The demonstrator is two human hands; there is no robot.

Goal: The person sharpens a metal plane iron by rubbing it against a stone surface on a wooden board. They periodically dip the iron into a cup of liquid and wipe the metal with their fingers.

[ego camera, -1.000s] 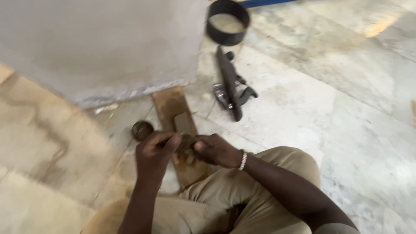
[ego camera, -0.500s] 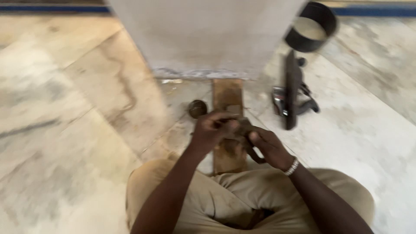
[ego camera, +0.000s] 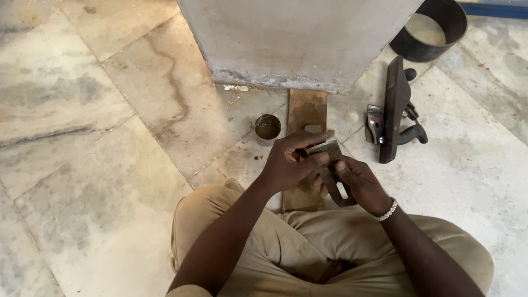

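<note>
I sit cross-legged on a stone floor. Both hands grip a flat metal plane blade over a brown sharpening board that lies on the floor in front of my legs. My left hand pinches the blade's upper end with thumb and fingers. My right hand, with a bracelet on the wrist, clasps the blade's lower slotted part from underneath. The blade's middle is partly hidden by my fingers.
A small round metal cup stands left of the board. A hand plane body lies on its side to the right. A black round ring-shaped container sits at the back right. A grey concrete pillar rises just beyond the board.
The view has swung and steadied, so the board and pillar now sit centred. Both hands stay on the blade, now lifted slightly and turned between the fingers.
</note>
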